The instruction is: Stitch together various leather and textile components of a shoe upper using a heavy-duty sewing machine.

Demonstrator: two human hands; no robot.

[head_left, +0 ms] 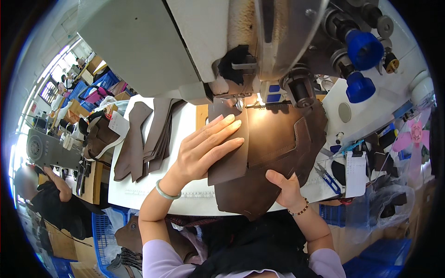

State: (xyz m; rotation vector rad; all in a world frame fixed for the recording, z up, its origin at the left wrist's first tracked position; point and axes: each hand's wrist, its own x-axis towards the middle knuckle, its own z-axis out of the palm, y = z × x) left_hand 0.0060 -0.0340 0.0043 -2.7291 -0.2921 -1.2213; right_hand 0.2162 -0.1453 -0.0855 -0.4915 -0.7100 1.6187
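A large brown leather piece (271, 160) with stitched lines lies under the lit needle area of a sewing machine (139, 44). On its left part rests a smaller flat brown leather panel (227, 170), whose far end reaches the presser foot (239, 104). My left hand (204, 147) is laid flat over this panel, fingers stretched toward the needle. At the near right edge, my right hand (286, 189) grips the large leather piece, thumb on top and the other fingers hidden beneath it.
Brown leather strips (155, 134) lie stacked on the white table (194, 204) at left, by a shoe (99, 136). Blue-handled thread snips (330, 180) and a white card (355, 173) are at right. Blue baskets (101, 241) stand below. Another person (55, 199) sits far left.
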